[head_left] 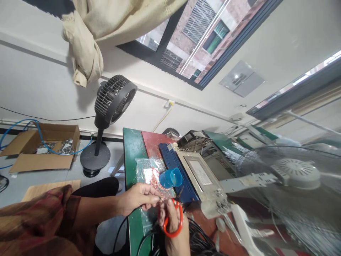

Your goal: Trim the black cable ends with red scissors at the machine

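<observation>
My left hand (140, 198) pinches a thin black cable (122, 227), which hangs down past the table edge. Its fingertips almost meet those of my right hand (174, 222). Hooked on the right fingers are scissors with red-orange handles (172, 233), their dark blades pointing up and away. Under and beyond both hands lies a clear plastic bag (141, 167) strewn with small red and yellowish bits (155, 179). A blue plastic cup (170, 177) sits on the far side of my fingertips. Below my right wrist is a heap of black cables (198, 238).
A machine with a blue slotted plate (173, 161) and a beige panel (199, 170) stands on the green table (129, 153). A large caged fan (295, 174) is at right. On the floor at left are a dark pedestal fan (114, 99) and an open carton (45, 142).
</observation>
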`<act>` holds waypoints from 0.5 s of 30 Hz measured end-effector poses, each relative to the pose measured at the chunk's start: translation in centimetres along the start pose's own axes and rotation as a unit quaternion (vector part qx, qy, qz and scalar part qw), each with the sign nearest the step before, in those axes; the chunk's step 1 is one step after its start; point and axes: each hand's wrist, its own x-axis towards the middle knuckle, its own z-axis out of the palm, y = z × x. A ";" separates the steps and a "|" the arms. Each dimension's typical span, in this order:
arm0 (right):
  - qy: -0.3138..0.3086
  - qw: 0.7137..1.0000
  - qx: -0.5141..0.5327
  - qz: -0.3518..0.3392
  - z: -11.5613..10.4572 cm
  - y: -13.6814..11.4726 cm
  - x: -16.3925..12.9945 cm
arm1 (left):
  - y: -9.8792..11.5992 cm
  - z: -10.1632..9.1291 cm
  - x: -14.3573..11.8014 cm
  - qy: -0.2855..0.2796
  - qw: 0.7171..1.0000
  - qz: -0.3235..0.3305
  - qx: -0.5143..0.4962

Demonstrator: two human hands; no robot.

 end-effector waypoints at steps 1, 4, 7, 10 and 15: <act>-0.003 1.000 0.028 0.014 -0.1 0.1 0.1 | 0.1 0.1 0.0 0.002 1.000 -0.008 -0.010; -0.046 0.997 0.047 0.033 -0.5 0.4 0.3 | 0.3 0.2 -0.1 -0.007 0.999 -0.025 -0.039; -0.077 0.996 0.023 0.023 -0.7 0.7 0.2 | 0.3 0.2 -0.1 -0.017 0.998 -0.033 -0.054; -0.074 0.997 0.010 0.022 -0.8 0.7 0.2 | 0.3 0.2 -0.1 -0.024 0.998 -0.035 -0.055; -0.053 0.997 0.033 0.044 -0.7 1.0 0.4 | 0.1 0.2 0.0 -0.032 0.998 -0.030 -0.051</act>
